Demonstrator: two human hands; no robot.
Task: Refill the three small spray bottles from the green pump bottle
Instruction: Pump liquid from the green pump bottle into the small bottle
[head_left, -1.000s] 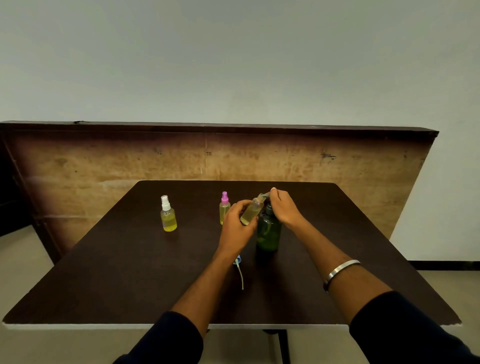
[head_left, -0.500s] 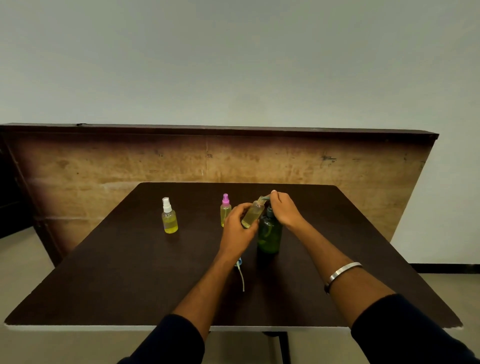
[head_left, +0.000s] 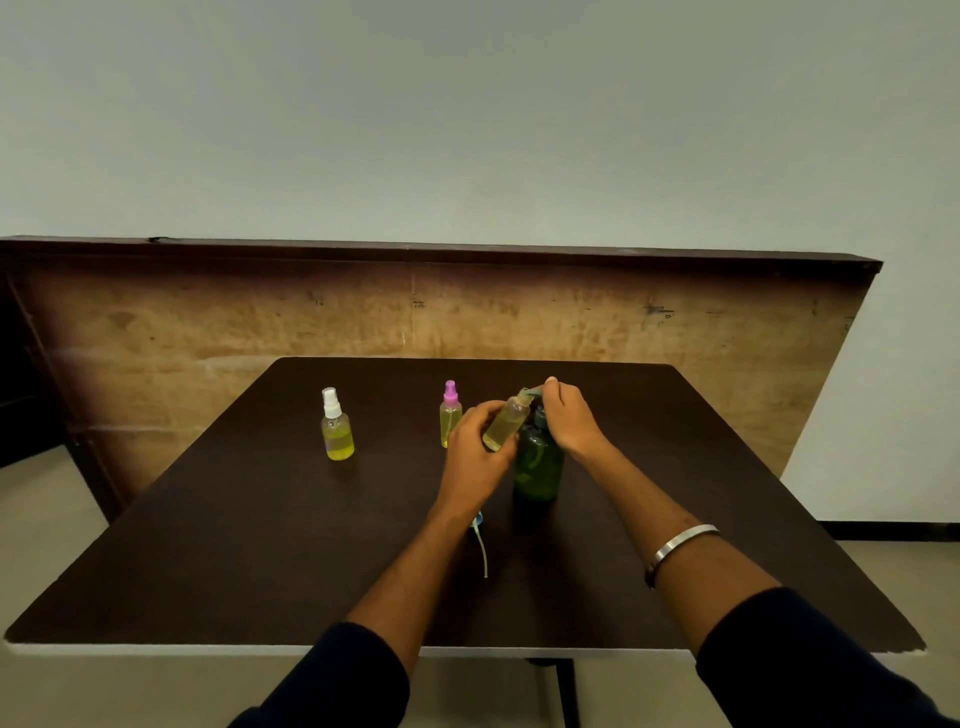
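Observation:
The green pump bottle (head_left: 539, 467) stands upright near the table's middle. My right hand (head_left: 569, 421) lies curled over its pump head, whose spout points left. My left hand (head_left: 475, 452) grips an uncapped small bottle (head_left: 506, 422), tilted, with its mouth against the spout. It holds pale yellow liquid. A white-capped spray bottle (head_left: 336, 428) stands at the left with yellow liquid inside. A pink-capped spray bottle (head_left: 450, 419) stands just behind my left hand. A blue spray cap with its dip tube (head_left: 481, 540) lies on the table under my left wrist.
The dark brown table (head_left: 260, 545) has its white front edge close to me. A worn wooden board (head_left: 208, 332) stands upright behind the table, against a pale wall. Beige floor shows on both sides.
Both hands and the bottles stay in the same pose across the frames. The view shifts very slightly.

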